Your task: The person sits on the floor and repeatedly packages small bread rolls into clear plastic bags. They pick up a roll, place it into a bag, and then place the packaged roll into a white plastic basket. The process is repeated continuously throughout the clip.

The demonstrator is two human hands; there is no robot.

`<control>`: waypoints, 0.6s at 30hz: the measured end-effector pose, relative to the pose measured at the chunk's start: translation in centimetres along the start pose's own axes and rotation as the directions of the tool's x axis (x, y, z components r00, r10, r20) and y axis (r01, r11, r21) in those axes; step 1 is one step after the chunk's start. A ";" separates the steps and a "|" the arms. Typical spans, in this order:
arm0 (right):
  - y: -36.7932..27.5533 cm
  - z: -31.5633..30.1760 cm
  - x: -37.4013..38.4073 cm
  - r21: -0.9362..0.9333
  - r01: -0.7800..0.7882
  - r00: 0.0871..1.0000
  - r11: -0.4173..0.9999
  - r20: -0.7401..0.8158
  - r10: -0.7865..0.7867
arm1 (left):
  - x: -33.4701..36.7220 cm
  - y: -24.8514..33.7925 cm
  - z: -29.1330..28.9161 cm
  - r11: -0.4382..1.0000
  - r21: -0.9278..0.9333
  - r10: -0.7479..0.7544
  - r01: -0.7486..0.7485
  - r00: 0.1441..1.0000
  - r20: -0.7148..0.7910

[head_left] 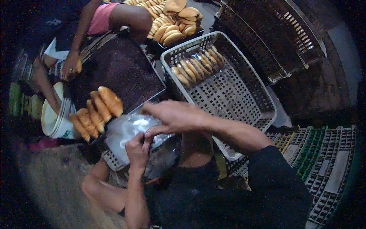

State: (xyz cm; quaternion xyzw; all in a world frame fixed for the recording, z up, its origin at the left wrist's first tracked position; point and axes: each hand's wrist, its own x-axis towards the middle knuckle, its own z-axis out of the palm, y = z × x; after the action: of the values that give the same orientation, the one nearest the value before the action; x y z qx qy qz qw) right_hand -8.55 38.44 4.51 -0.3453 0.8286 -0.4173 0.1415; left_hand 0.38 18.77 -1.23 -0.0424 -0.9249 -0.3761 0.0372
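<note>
A stack of clear plastic bags (121, 138) lies in front of me. My left hand (138, 150) is closed at the bags' near edge, thumb and fingers pinched on the plastic. Over the bags' right side is my right hand (177, 117), its fingers apart and slightly blurred. Its thumb meets my left fingertips. Just left of the bags, a slanting row of several browned long buns (100, 108) rests at the corner of a dark tray (126, 72).
A grey plastic crate (244, 95) at the right holds bagged buns (198, 65). More buns (171, 32) are piled beyond. Another person's hand (71, 65) holds a bun near a white bucket (63, 118). Crates (320, 152) stand at the right.
</note>
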 end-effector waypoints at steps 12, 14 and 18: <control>-6.1 6.4 1.6 0.747 -0.077 0.823 0.660 -0.326 0.465 | 2.4 -5.2 -6.3 0.358 -0.933 -0.646 0.015 0.726 -0.236; -5.5 8.9 5.5 0.533 -0.060 0.835 0.844 -0.436 0.335 | 1.6 -6.2 -8.6 0.526 -0.843 -0.650 -0.116 0.584 -0.486; -2.0 11.3 11.1 0.245 0.021 0.722 0.969 -0.674 0.155 | -2.5 -6.9 -7.7 0.644 -0.734 -0.747 0.218 0.389 -0.540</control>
State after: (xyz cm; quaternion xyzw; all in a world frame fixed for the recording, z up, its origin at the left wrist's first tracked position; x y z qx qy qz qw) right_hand -9.73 23.19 -0.23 -0.1160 0.7782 -0.6053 -0.1211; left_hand 2.41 8.30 -0.75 0.4139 -0.6107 -0.5915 0.3254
